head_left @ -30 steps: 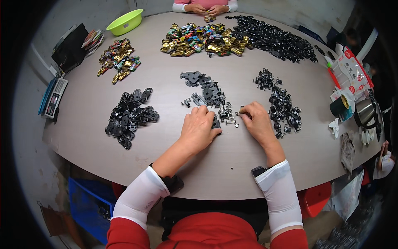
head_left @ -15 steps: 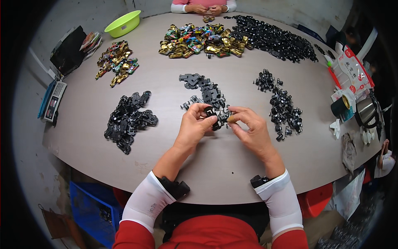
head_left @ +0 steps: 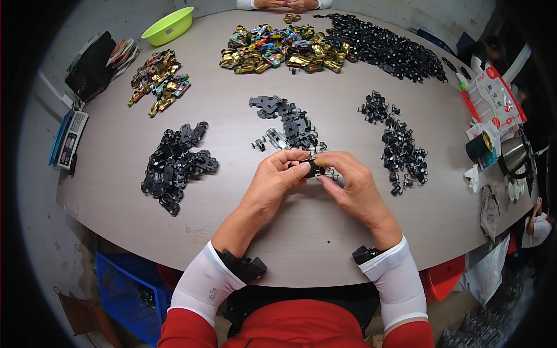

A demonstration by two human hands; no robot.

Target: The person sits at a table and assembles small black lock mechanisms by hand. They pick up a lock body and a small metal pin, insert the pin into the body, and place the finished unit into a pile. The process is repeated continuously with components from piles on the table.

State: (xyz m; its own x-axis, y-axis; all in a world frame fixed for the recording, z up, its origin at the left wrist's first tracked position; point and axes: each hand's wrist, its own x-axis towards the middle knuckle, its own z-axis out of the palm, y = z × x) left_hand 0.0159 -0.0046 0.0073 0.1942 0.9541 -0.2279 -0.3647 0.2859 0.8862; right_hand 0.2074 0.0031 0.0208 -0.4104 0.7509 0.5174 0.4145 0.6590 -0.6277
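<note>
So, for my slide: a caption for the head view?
Both hands pinch a small black part above a round table.

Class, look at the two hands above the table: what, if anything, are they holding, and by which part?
Both hands hold one small black part between them: the left hand pinches its left end, the right hand its right end, at the fingertips. Finer detail cannot be told.

Matt black plastic part [head_left: 313, 168] (small), shiny gold metal pieces [head_left: 278, 49], smooth matt grey tabletop [head_left: 232, 116].
</note>
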